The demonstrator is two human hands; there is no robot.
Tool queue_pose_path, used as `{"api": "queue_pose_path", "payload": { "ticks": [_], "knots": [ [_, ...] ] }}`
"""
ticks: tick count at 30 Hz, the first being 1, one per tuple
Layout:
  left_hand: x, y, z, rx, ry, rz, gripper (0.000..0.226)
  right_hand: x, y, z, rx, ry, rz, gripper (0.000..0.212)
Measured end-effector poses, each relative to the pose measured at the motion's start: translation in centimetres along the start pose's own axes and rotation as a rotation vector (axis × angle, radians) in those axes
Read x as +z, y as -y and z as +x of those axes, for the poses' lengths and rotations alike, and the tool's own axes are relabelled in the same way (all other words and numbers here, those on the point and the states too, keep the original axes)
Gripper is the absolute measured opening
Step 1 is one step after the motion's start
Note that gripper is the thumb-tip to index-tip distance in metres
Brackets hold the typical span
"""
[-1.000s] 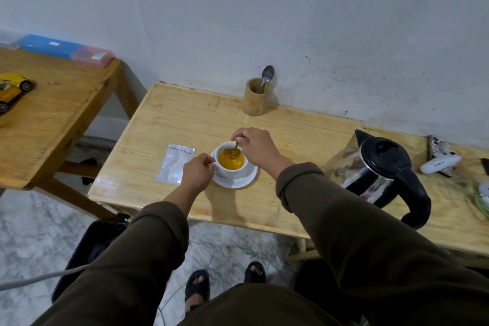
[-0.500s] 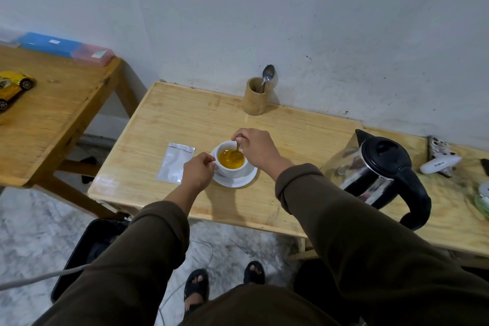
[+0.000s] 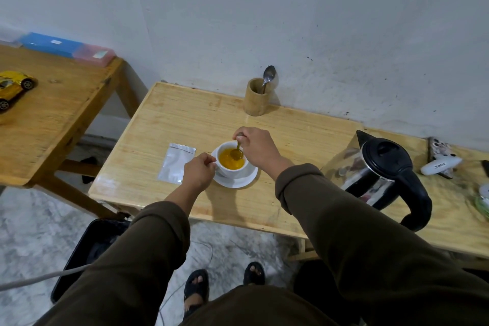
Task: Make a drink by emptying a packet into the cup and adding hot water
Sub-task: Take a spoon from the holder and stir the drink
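Note:
A white cup point(image 3: 228, 171) full of orange-yellow liquid stands on a white saucer point(image 3: 239, 182) in the middle of the light wooden table point(image 3: 185, 119). My left hand point(image 3: 199, 173) grips the cup at its left side. My right hand point(image 3: 256, 147) pinches a spoon point(image 3: 237, 152) whose bowl dips into the drink. A silver packet point(image 3: 176, 162) lies flat on the table just left of my left hand. The black and steel kettle point(image 3: 383, 174) stands to the right, lid shut, handle toward me.
A wooden holder point(image 3: 256, 99) with a second spoon stands at the back by the wall. A white toy plane point(image 3: 440, 164) lies at the far right. On a second table to the left are a yellow toy car point(image 3: 13, 88) and flat plastic boxes point(image 3: 66, 46). A black bin point(image 3: 92, 251) stands on the floor.
The spoon's bowl has shifted within the cup, from the left-centre of the drink toward its right side. My left hand stays on the cup.

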State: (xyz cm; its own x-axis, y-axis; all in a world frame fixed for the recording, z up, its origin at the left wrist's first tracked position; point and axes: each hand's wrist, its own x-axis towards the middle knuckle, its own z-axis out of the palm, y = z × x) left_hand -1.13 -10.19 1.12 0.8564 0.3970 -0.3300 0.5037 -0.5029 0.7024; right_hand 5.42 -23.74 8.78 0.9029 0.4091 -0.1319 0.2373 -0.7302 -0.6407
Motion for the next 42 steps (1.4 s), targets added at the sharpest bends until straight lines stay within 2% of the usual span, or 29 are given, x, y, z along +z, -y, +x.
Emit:
{"api": "queue_pose_path", "payload": {
  "ticks": [7,15,23,30,37,42],
  "knots": [
    [-0.11,-0.01,-0.03,-0.002,0.003,0.002,0.023,0.21,0.20,-0.53,0.014,0.046,0.138,0.023],
    [-0.07,-0.13,-0.04,-0.005,0.001,0.002,0.023,-0.11,-0.05,-0.01,-0.015,0.016,-0.018,0.026],
    [-0.07,-0.09,-0.11,-0.001,-0.004,0.008,0.023,-0.19,0.24,-0.55,0.010,0.090,0.136,0.023],
    [-0.05,-0.20,-0.14,0.000,-0.004,0.010,0.024,-0.19,-0.50,-0.19,-0.024,0.027,-0.015,0.025],
    [-0.06,-0.26,-0.22,-0.001,-0.008,0.014,0.024,-0.20,-0.15,-0.82,-0.022,0.078,0.123,0.023],
    [-0.04,-0.20,-0.20,-0.001,-0.010,0.005,0.023,-0.45,-0.37,-0.49,-0.009,0.090,0.099,0.022]
  ]
}}
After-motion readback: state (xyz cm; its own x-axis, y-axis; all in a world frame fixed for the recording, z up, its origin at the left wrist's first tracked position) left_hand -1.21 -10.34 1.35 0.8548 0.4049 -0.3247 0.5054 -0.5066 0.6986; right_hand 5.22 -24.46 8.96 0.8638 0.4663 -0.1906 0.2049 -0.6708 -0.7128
